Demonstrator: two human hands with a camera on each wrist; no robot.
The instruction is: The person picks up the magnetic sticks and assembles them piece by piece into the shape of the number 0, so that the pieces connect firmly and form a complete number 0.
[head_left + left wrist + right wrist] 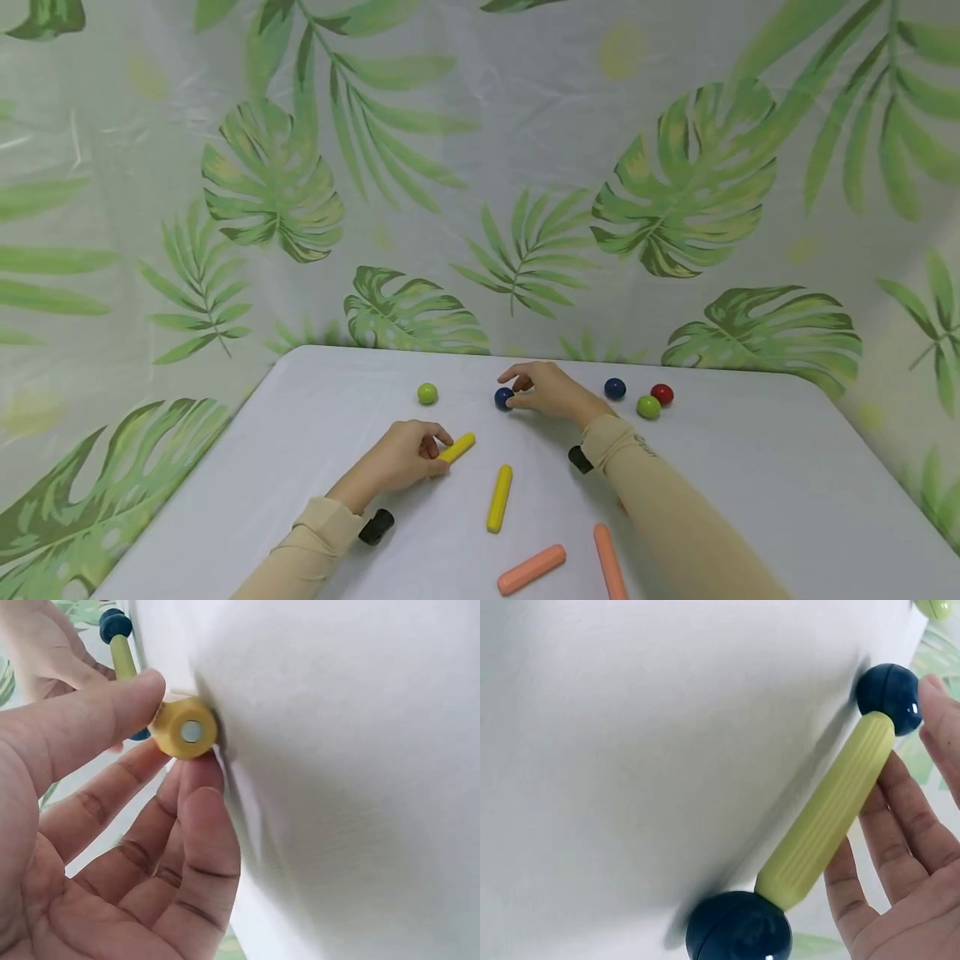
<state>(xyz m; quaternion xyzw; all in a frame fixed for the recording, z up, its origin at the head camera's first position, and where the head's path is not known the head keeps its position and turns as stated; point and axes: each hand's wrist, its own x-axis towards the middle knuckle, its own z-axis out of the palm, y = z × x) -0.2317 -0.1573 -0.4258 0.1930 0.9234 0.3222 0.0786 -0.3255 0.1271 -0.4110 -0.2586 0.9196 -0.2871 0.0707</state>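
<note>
My left hand pinches a yellow rod between thumb and fingers, close over the white table. A round grey disc shows in the near end of this rod in the left wrist view. My right hand is at a blue ball, its thumb tip against the ball's side and its fingers loosely spread. From that ball a yellow-green rod runs to a second blue ball in the right wrist view. The right hand hides this rod in the head view.
On the white table lie another yellow rod and two orange rods. A green ball stands at the back left. To the right are a red ball and another green ball. A leaf-printed sheet hangs behind.
</note>
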